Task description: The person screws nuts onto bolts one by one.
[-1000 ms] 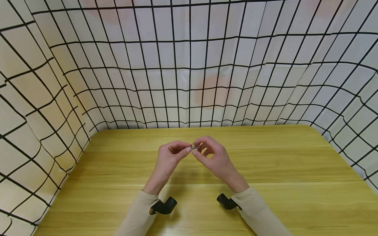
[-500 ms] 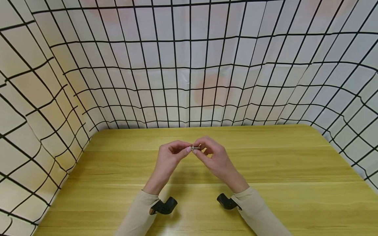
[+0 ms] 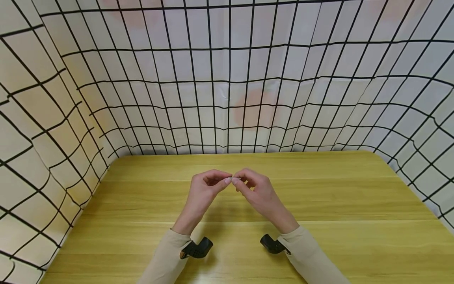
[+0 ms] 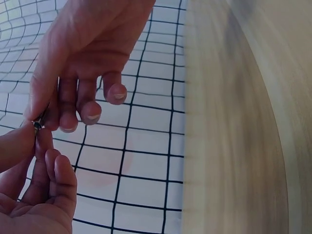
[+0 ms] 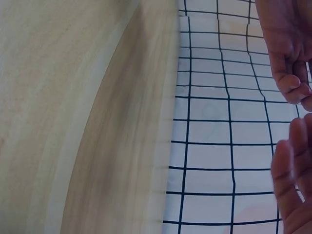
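A small metal bolt (image 3: pixel 232 178) lies between the fingertips of both hands, over the middle of the table. My left hand (image 3: pixel 200 193) pinches its left end with thumb and forefinger. From the other side my right hand (image 3: pixel 260 191) grips it the same way, thumb tips nearly meeting. Its thin shaft points right and is mostly hidden by the right fingers. In the left wrist view a shiny, thicker part of the bolt (image 4: pixel 37 125) shows between the fingertips, while the other right fingers hang loosely. The right wrist view catches only some fingers of each hand, at its right edge.
Under the hands spreads a wooden table (image 3: pixel 142 213) with light grain. White cloth with a black grid (image 3: pixel 227 90) stands behind it and along both sides. Black wrist cameras (image 3: pixel 196 248) stick out from the beige sleeves (image 3: pixel 166 256).
The right hand has come slightly lower, and its thumb and forefinger have drawn together on the bolt, covering more of its shaft. The left hand has barely moved.
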Demonstrator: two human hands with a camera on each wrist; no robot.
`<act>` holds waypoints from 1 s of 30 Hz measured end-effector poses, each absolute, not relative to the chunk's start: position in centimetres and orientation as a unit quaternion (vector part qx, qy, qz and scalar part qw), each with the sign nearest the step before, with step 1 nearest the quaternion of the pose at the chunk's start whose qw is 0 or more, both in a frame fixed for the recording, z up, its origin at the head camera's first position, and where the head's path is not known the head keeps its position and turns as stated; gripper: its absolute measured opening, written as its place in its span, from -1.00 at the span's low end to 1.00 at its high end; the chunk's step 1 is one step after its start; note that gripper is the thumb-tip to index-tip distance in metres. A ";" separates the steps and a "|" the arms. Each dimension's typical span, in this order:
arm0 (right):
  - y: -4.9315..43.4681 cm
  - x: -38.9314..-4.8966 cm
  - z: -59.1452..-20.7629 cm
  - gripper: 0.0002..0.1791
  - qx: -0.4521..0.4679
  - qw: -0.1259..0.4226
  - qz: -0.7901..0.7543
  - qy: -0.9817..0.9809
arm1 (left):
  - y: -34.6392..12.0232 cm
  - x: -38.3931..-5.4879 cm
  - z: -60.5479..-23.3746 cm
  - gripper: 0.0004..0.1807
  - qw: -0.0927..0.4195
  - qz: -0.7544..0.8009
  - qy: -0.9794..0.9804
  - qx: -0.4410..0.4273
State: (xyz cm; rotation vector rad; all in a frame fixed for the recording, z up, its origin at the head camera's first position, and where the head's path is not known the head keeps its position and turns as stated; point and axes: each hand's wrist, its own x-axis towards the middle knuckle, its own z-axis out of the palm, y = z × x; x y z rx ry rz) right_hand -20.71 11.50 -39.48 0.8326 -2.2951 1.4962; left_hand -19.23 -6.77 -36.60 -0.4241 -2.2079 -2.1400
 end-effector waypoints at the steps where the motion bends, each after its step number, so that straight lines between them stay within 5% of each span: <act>1: 11.6 -20.8 -39.7 -0.94 0.287 0.137 0.517 -0.795 | -6.7 -19.0 -36.3 -0.86 0.020 -0.689 -0.711 -0.138; 13: 10.9 -19.0 -36.8 -0.76 0.328 0.168 0.522 -0.769 | -6.9 -19.9 -37.8 -0.87 0.031 -0.694 -0.707 -0.132; 30: 11.4 -20.9 -39.8 -0.85 0.300 0.170 0.522 -0.781 | -6.9 -20.2 -38.2 -0.88 0.030 -0.696 -0.704 -0.138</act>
